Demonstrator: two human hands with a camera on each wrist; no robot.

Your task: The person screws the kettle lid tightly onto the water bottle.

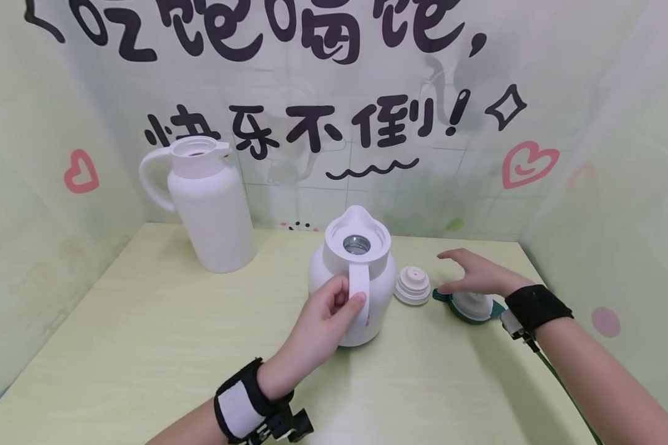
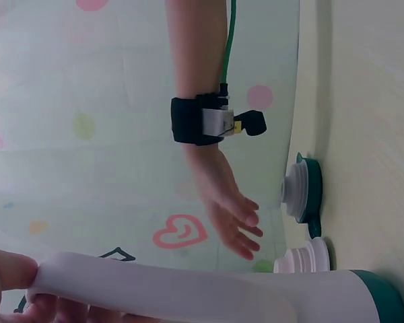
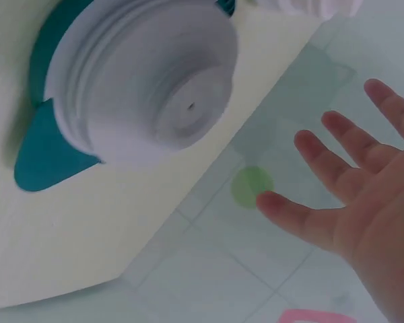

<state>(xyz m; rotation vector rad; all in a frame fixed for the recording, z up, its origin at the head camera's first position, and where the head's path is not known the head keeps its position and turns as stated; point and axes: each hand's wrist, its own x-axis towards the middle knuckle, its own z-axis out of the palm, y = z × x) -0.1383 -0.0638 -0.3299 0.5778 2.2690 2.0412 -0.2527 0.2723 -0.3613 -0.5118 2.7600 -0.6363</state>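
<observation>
A white thermos jug (image 1: 382,281) stands upright on the table, its round mouth uncovered and its spout facing away. My left hand (image 1: 318,321) grips the jug's handle (image 1: 359,281), thumb on one side and fingers curled on the other. To the right of the jug sits a stepped white stopper (image 1: 413,285). Beyond that lies a green-rimmed lid (image 1: 470,308), its white plug part facing up. My right hand (image 1: 479,275) hovers over this lid, fingers spread and slightly bent. In the right wrist view, nothing is between the right hand's fingers (image 3: 323,158).
A taller white jug (image 1: 214,216) with a handle stands at the back left of the pale table (image 1: 161,346). A printed cloth backdrop (image 1: 289,167) hangs behind the table and along both sides. A green cable (image 1: 562,383) runs from the right wrist strap.
</observation>
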